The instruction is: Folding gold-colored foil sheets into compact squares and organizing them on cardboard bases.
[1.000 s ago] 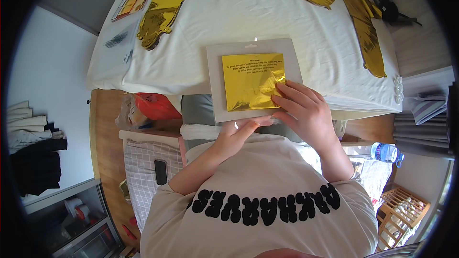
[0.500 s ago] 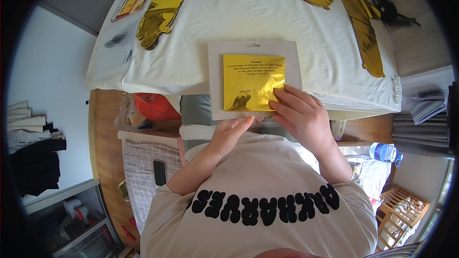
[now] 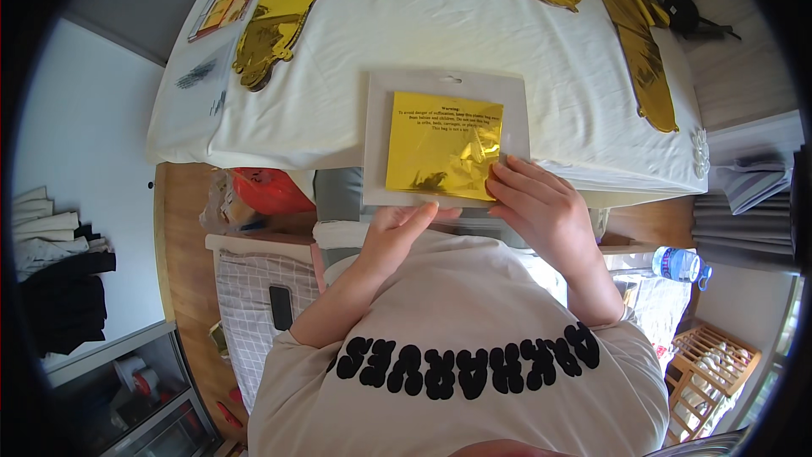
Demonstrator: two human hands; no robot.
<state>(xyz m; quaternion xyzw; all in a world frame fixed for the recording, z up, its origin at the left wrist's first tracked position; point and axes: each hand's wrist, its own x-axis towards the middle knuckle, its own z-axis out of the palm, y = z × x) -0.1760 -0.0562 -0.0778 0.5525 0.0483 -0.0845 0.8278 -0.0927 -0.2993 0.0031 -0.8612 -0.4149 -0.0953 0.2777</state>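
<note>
In front of my body I hold a flat pale packet (image 3: pixel 379 135) with a hang hole at its top. A folded shiny gold foil piece (image 3: pixel 440 148), with small dark print on its upper part, shows in the packet. My left hand (image 3: pixel 397 228) grips the lower edge, thumb on top and most fingers hidden beneath. At the lower right corner, my right hand (image 3: pixel 541 207) is closed on the packet, its fingertips over the edge of the gold foil. The packet's upper part reaches over the near edge of the white-covered table (image 3: pixel 330 118).
Gold foil balloons lie flat at the table's far left (image 3: pixel 296 0) and far right (image 3: pixel 639 59). Left of them are a printed packet (image 3: pixel 228 0) and a clear bag (image 3: pixel 207 76) with dark contents. A black device (image 3: pixel 681 10) with cables stands behind the right end. A phone (image 3: pixel 281 307) and water bottle (image 3: pixel 677 265) flank me.
The packet has shifted slightly left and toward me, tilting a little. My right fingers have slid toward its lower right corner; my left hand has moved slightly left.
</note>
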